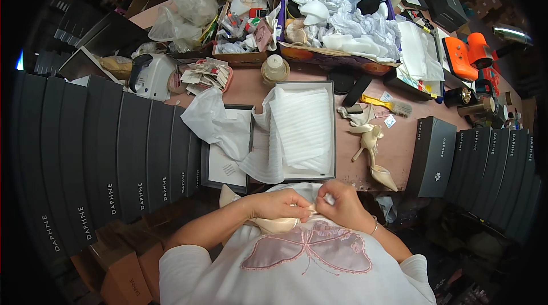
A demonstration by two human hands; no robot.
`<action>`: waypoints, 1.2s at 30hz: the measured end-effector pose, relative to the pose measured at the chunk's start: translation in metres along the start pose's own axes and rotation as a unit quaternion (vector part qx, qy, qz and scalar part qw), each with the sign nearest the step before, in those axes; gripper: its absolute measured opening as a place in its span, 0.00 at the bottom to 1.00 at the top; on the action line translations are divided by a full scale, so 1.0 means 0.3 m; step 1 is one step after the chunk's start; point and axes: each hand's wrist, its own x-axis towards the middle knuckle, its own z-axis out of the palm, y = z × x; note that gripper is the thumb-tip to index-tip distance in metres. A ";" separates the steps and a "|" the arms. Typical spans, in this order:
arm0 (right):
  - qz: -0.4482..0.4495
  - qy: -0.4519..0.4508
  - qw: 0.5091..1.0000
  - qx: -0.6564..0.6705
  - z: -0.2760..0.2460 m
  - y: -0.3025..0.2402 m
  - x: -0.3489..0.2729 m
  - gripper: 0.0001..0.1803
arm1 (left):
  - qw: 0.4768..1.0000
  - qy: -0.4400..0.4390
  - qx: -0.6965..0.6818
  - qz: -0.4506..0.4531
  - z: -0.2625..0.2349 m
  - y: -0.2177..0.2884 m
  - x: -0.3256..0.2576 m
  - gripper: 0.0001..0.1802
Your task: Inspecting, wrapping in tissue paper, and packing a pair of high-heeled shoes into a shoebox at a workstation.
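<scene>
A cream high-heeled shoe (275, 224) lies against my body, partly covered by my left forearm. My left hand (279, 205) is closed, its thumb and fingertips pinching the shoe's pale strap. Just beside it my right hand (342, 202) is also closed, curled around the other part of that strap. The strap's end and any buckle are hidden between the fingers. A matching cream shoe (374, 153) with a strap lies on its side on the table to the right. Directly ahead stands an open shoebox (333, 128) lined with white foam wrap (299, 128).
A box lid (208, 159) with tissue paper (214, 125) lies left of the shoebox. Dark shoeboxes stand in rows at left (103, 151) and right (434, 156). A yellow-handled brush (388, 104), a bottle (275, 69) and a paper-filled carton (337, 56) are farther back.
</scene>
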 end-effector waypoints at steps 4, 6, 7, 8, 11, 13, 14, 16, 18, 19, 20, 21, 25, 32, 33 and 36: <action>-0.040 -0.021 0.997 0.066 -0.014 -0.049 -0.009 0.08 | 1.000 -0.002 -0.012 0.002 -0.016 -0.006 0.016 0.16; -0.068 -0.041 0.995 0.063 0.011 -0.022 0.004 0.08 | 1.000 -0.001 0.007 0.002 -0.003 -0.016 0.013 0.16; -0.072 -0.045 0.995 0.046 0.014 -0.015 0.009 0.08 | 1.000 0.004 -0.006 0.008 -0.003 -0.020 0.014 0.16; -0.054 -0.027 0.998 0.025 0.012 -0.010 0.005 0.08 | 1.000 0.010 -0.019 0.013 -0.003 -0.021 0.015 0.16; -0.028 0.004 1.000 0.012 0.005 -0.011 -0.005 0.09 | 1.000 0.001 -0.014 0.005 -0.010 -0.012 0.007 0.16; -0.044 -0.015 0.997 0.065 -0.010 -0.040 -0.020 0.08 | 0.999 0.003 -0.033 0.003 -0.008 -0.026 0.014 0.16; -0.054 -0.017 0.997 0.061 -0.002 -0.032 -0.017 0.08 | 0.999 0.005 -0.043 0.002 -0.006 -0.034 0.017 0.16; -0.079 -0.014 0.995 0.051 0.013 -0.014 0.004 0.07 | 0.999 -0.001 -0.032 0.000 -0.014 -0.031 0.021 0.15; -0.049 -0.004 0.998 0.030 0.006 -0.010 0.004 0.07 | 1.000 -0.005 -0.024 -0.003 -0.017 -0.030 0.017 0.13; -0.022 0.008 1.000 0.019 -0.001 0.005 0.001 0.07 | 1.000 -0.007 -0.021 -0.013 -0.016 -0.023 0.010 0.14; 0.005 0.020 1.000 0.007 -0.003 0.014 -0.001 0.07 | 1.000 -0.009 -0.018 -0.023 -0.012 -0.007 0.000 0.14; -0.001 -0.005 0.999 0.034 -0.016 -0.036 -0.020 0.08 | 0.999 -0.014 -0.016 -0.033 -0.007 0.000 -0.002 0.14; -0.063 -0.031 0.996 0.060 0.010 -0.013 0.007 0.08 | 1.000 0.004 -0.007 -0.008 -0.005 0.001 0.005 0.14; -0.056 -0.024 0.996 0.066 -0.018 -0.054 -0.007 0.08 | 1.000 0.000 -0.003 0.002 0.001 -0.004 -0.002 0.17; -0.055 -0.034 0.996 0.061 -0.009 -0.041 0.001 0.07 | 1.000 -0.001 0.008 0.007 -0.003 0.005 -0.002 0.17; -0.044 -0.011 0.998 0.048 -0.004 -0.024 0.005 0.06 | 1.000 0.003 -0.001 -0.008 -0.001 0.001 -0.007 0.17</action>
